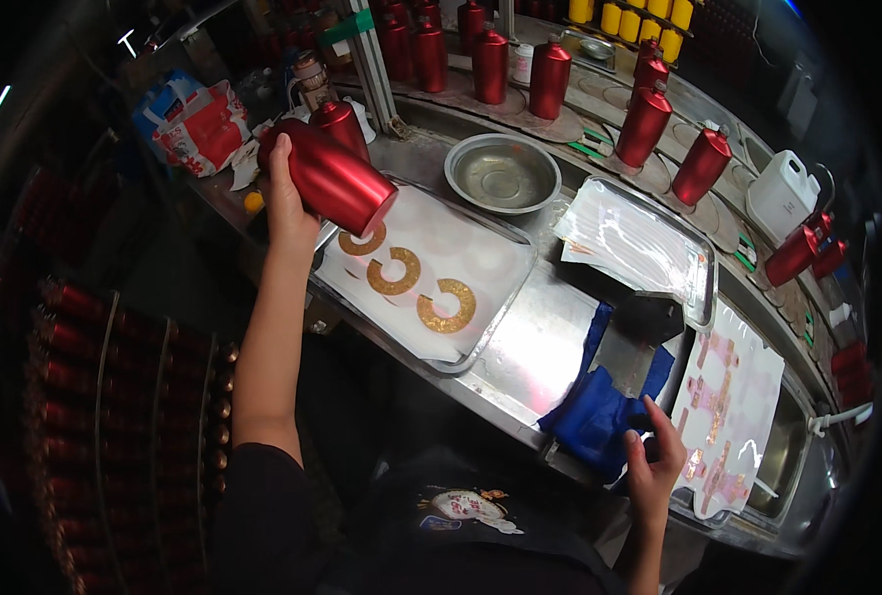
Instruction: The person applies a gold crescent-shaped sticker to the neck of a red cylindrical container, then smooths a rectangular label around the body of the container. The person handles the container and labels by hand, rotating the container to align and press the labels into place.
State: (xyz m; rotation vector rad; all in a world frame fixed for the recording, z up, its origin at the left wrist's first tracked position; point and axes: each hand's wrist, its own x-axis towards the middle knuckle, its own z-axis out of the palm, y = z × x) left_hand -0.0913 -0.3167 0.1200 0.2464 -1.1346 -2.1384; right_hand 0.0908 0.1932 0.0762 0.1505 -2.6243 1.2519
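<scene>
My left hand [289,203] is closed around a glossy red metal bottle [337,181], tilted with its flat base toward the lower right. The bottle hangs above a metal tray [480,362] lined with a white sheet. On that sheet lie several gold C-shaped labels [447,306], the farthest one partly behind the bottle. My right hand [656,458] is at the near edge of the bench, thumb and index finger apart, with nothing visible between them. Just left of it, a blue cloth [596,416] is draped over a metal stand with a dark block [647,317] at its far end.
Behind the tray sits a metal bowl [502,175]. A second tray [706,273] holds white sheets; a patterned label sheet [726,407] lies farther right. Red bottles [550,81] stand along a curved conveyor [599,149]. A white jug [784,196] is beyond. Racked bottles [74,397] fill the left.
</scene>
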